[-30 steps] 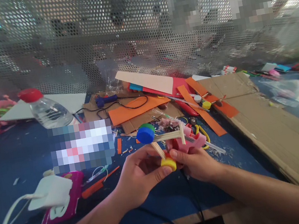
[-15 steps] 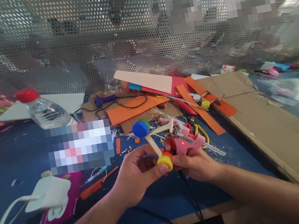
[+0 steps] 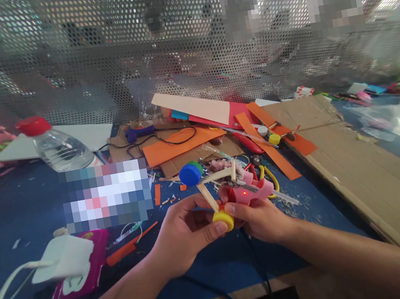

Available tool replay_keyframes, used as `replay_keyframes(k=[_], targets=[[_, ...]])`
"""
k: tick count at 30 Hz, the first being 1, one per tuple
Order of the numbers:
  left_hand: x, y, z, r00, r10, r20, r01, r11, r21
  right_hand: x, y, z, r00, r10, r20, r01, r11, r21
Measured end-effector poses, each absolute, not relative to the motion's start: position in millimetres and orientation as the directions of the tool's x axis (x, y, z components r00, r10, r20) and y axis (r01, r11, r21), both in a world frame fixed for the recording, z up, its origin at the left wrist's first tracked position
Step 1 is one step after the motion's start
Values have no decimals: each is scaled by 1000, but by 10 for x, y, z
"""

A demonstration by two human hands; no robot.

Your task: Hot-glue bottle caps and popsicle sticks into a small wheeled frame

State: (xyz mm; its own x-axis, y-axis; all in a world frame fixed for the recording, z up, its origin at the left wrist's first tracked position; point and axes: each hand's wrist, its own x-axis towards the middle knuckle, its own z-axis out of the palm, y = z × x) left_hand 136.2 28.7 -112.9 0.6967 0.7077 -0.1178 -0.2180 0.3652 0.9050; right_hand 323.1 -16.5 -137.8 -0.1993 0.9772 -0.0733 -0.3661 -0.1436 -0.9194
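My left hand (image 3: 179, 238) is closed, pinching the yellow bottle cap (image 3: 223, 221) of a small model made of bottle caps and wooden craft sticks (image 3: 208, 197). A blue and green cap (image 3: 191, 173) forms the model's far end. My right hand (image 3: 262, 221) is closed around a pink glue gun (image 3: 256, 191) whose red light is lit. A clear glue stick (image 3: 286, 197) juts from its back. My right thumb rests against the model by the yellow cap. Part of the gun and its grip are hidden by my fingers.
A water bottle (image 3: 57, 143) with a red cap stands at left, near a white charger (image 3: 63, 263). Orange strips (image 3: 267, 145), scissors with yellow handles (image 3: 269, 178) and scraps lie beyond my hands. Cardboard (image 3: 376, 180) covers the right side; a perforated metal screen (image 3: 179, 34) rises behind.
The model has shifted slightly right, and my right thumb has moved up and left on it. Both hands keep their holds.
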Motion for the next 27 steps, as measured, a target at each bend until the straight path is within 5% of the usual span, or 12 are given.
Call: replay_keyframes(k=[8,13,27], targets=[[1377,315,-1131,704,702,-109,-227,368,901,3194,-151,-1332,-94,977,-191,-412,-213,-886],[1369,340,-1155,672,731,-117,-245,368,897,3200,-156,-1239,-150,982,-115,-498,-175,-849],[1374,327,-1155,666,732,-144,-218,375,901,3260,-127,-1323,-206,977,-51,-420,-135,-897]])
